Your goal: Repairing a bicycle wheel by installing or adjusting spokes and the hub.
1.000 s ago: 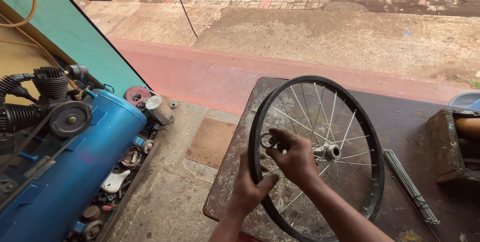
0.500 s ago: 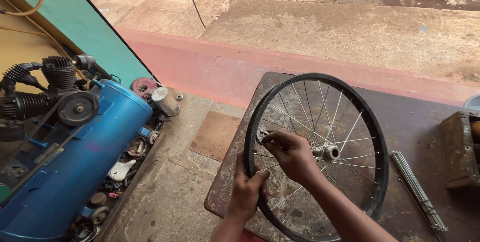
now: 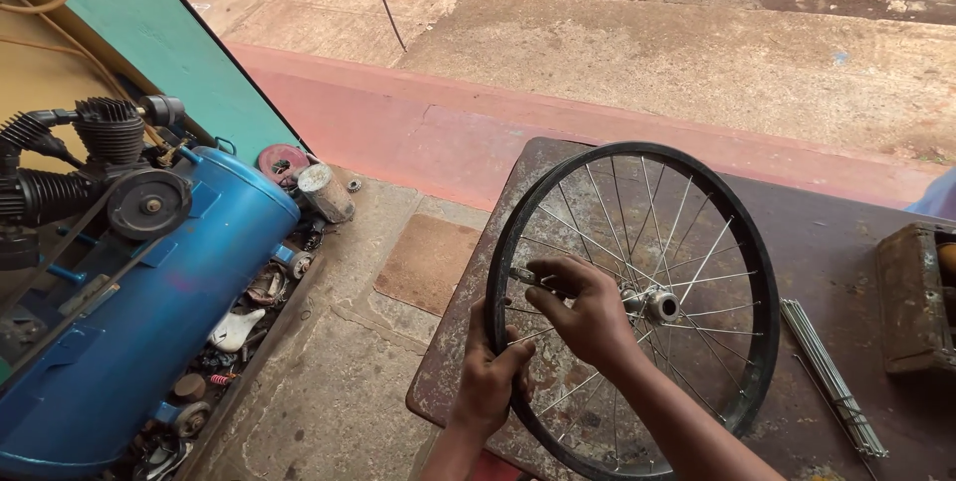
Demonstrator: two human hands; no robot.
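Left grip: the left hand (image 3: 490, 373) is clenched around the near-left rim of the bicycle wheel (image 3: 742, 272), thumb up along the rim's inner side.
Right grip: the right hand (image 3: 590, 314) pinches a small metal tool (image 3: 531, 278) between thumb and fingers, its tip just inside the rim, above the left grip.
Wheel: it rests on the rusty table (image 3: 838, 242), tilted, with the far rim raised. Its near-left arc, under the left grip, hangs past the table's edge.
Hub: the hub (image 3: 657, 303) sits just right of the right grip, with spokes fanning out from it.
Risk, slip: the tool looks small and is held only at the fingertips, so a hard turn could let it jump off and knock a knuckle against the spokes.
Risk, wheel: only the left grip steadies the rim; if it loosens, the overhanging side could tip toward the floor.
Risk, loose parts: a bundle of spare spokes (image 3: 832, 374) lies on the table well right of both grips, and a swing of the wheel could sweep it off.
Nearby: a blue air compressor (image 3: 149, 312) stands on the floor left of the left grip.
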